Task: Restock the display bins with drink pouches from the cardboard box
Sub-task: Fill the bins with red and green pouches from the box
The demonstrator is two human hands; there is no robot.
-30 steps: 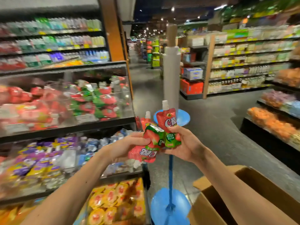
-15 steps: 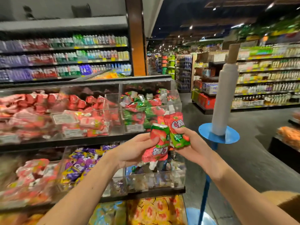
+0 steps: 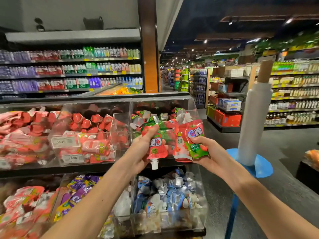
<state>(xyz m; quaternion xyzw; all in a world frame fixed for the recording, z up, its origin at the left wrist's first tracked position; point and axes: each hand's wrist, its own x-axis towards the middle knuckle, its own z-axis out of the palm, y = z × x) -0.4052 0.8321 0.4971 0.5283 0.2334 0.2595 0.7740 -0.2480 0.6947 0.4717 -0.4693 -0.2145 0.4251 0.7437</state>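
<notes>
1. Left hand (image 3: 141, 149): the fingers are curled round a single pouch (image 3: 156, 145), red with a green end, and the thumb lies across its front. The pouch is upside down, and its white spout cap points down below the palm.
2. Right hand (image 3: 205, 149): it grips a pair of pouches (image 3: 189, 140) of the same kind, one overlapping the other. The fingers wrap the lower green corner. Both pouches are upright with their white spouts on top.
3. The two hands are level and near each other but do not touch. The single pouch sits just beside the pair, and we cannot tell whether they make contact.
4. Directly behind both hands is a clear upper bin (image 3: 193, 106) holding a loose heap of matching red-and-green pouches. We note that all three held pouches are in front of its front wall.
5. To the left of the left hand is a neighbouring bin (image 3: 119, 118) packed with red pouches. Price tags (image 3: 63, 141) are fixed to its front.
6. Below the hands is a lower bin (image 3: 202, 213) holding blue-and-silver pouches. Purple pouches (image 3: 77, 187) lie to the left of the left forearm.
7. To the right of the right hand, well apart from it, a roll of clear film (image 3: 255, 121) stands upright on a blue disc (image 3: 262, 164).
</notes>
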